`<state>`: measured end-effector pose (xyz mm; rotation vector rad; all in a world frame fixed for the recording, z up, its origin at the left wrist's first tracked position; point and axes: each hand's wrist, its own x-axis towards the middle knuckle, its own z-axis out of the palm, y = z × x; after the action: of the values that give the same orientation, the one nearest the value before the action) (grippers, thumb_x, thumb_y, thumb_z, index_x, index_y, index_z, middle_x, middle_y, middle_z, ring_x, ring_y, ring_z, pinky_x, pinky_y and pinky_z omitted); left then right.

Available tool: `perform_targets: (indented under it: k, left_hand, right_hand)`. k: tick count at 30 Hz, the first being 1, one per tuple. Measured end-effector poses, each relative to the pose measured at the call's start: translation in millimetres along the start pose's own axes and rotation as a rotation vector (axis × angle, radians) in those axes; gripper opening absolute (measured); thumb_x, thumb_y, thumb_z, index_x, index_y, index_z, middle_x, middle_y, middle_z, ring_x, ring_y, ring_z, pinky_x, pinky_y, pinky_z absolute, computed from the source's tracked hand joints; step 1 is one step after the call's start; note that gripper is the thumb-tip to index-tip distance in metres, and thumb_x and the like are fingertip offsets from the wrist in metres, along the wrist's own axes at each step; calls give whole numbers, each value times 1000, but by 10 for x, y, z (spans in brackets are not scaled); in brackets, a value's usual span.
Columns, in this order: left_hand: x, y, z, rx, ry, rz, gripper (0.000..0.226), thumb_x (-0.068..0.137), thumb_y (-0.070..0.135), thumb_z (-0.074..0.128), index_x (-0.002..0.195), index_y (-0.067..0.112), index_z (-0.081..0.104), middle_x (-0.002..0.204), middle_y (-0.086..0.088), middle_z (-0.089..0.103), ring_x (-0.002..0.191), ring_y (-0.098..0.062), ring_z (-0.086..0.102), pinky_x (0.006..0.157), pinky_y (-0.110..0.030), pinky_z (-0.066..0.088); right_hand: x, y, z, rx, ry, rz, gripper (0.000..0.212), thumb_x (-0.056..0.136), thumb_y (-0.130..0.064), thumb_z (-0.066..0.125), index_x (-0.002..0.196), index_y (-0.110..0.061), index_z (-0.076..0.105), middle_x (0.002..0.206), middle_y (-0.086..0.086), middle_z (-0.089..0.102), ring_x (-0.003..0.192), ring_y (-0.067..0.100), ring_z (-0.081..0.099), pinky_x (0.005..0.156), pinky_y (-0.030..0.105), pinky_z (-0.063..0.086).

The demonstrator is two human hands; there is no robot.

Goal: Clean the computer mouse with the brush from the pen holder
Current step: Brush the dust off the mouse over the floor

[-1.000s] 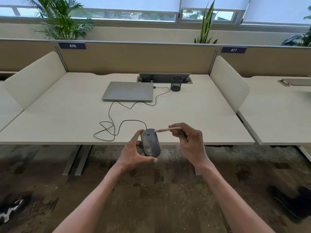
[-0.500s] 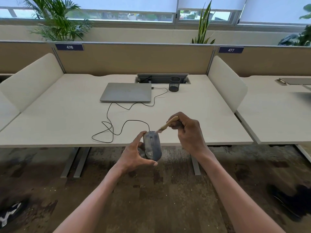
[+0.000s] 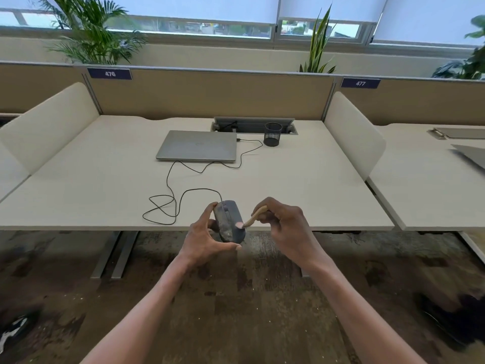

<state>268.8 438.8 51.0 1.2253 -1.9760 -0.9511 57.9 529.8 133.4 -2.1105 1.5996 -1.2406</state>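
Left hand (image 3: 207, 236) has the dark grey corded computer mouse (image 3: 230, 222) lifted off the desk, thumb curled under its near end and fingers wrapped round its far side, a firm hold with the buttons facing up. Right hand (image 3: 286, 227) pinches the small tan wooden-handled brush (image 3: 254, 218) between thumb and curled fingers, handle slanting up toward 1 o'clock, and the pale bristle tip is touching the mouse's right flank, at about 3 o'clock on its body. Pale dusty smudges show on the mouse's back. All this hangs just over the near edge of the cream rectangular desk (image 3: 105, 195). The thin black mouse cable (image 3: 168, 195) loops across the desktop out at 10 o'clock from the mouse. At 12 o'clock, well apart, lies the closed silver laptop (image 3: 196, 145), and just to its right, at 1 o'clock, stands the black mesh cylindrical pen holder (image 3: 272, 134), upright by the cable hatch.
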Motion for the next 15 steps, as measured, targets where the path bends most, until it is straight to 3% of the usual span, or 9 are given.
perform_targets:
  k: [4, 7, 15]
  left_hand:
    - [5, -1, -25, 13, 22, -3, 121, 46, 54, 97, 147, 31, 35, 94, 4, 70, 80, -5, 68, 64, -7, 52]
    - [11, 21, -39, 2, 24, -12, 123, 47, 53, 98, 149, 32, 33, 93, 9, 68, 80, -4, 67, 63, -6, 51]
    - [-62, 37, -42, -9, -75, 23, 126, 49, 50, 98, 153, 31, 30, 98, 16, 61, 89, -1, 63, 67, -3, 49]
  right_hand:
    - [-122, 55, -41, 42, -53, 94, 45, 82, 17, 46, 96, -21, 65, 80, -6, 68, 78, 11, 67, 65, 29, 56]
    - [-118, 79, -73, 93, -42, 121, 48, 80, 20, 46, 96, -19, 67, 83, -3, 71, 83, 13, 71, 75, 35, 61]
    - [35, 182, -88, 203, 144, 157, 45, 83, 27, 46, 97, -9, 69, 90, 5, 74, 90, 17, 74, 79, 38, 64]
